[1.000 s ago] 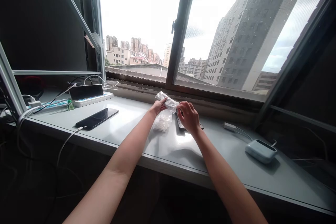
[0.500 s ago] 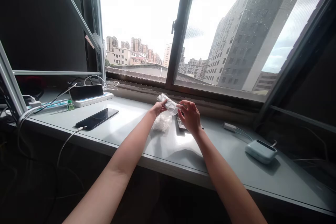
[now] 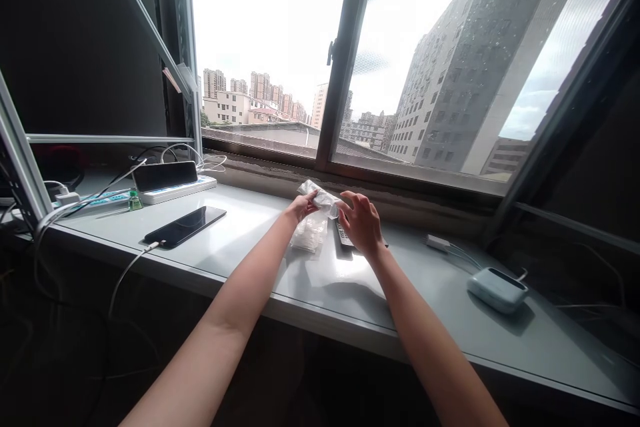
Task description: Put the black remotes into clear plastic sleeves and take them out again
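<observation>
An elongated packet of crinkled, whitish plastic [image 3: 320, 199] is clamped between the thumb and fingers of the left hand [image 3: 304, 204] and is held tilted above the grey, smooth-topped table [image 3: 330, 293]. Its lower end is met by the bent fingers of the right hand [image 3: 363, 219], which are spread a little apart — whether that end is pinched there cannot be told. Just below the left hand, a clear, crumpled plastic bag [image 3: 310, 233] is laid on the table. Beneath the right hand, a dark, slim remote control with pale buttons [image 3: 344, 235] is partly covered from sight.

Farther off, to the left of the left hand, a flat black smartphone [image 3: 185, 225] is seen lying with a thin white cable [image 3: 129, 272] plugged into its near end. To the right of the right hand, a small white block-shaped adapter [image 3: 437, 241] and, beyond it, a pale blue rounded device [image 3: 497, 289] are placed. Well left of both hands, a small green bottle [image 3: 134, 200] is stood beside a long white power strip [image 3: 175, 192]. Past the hands, the table is backed by a dark-framed window [image 3: 333, 113] — through it, buildings are seen.
</observation>
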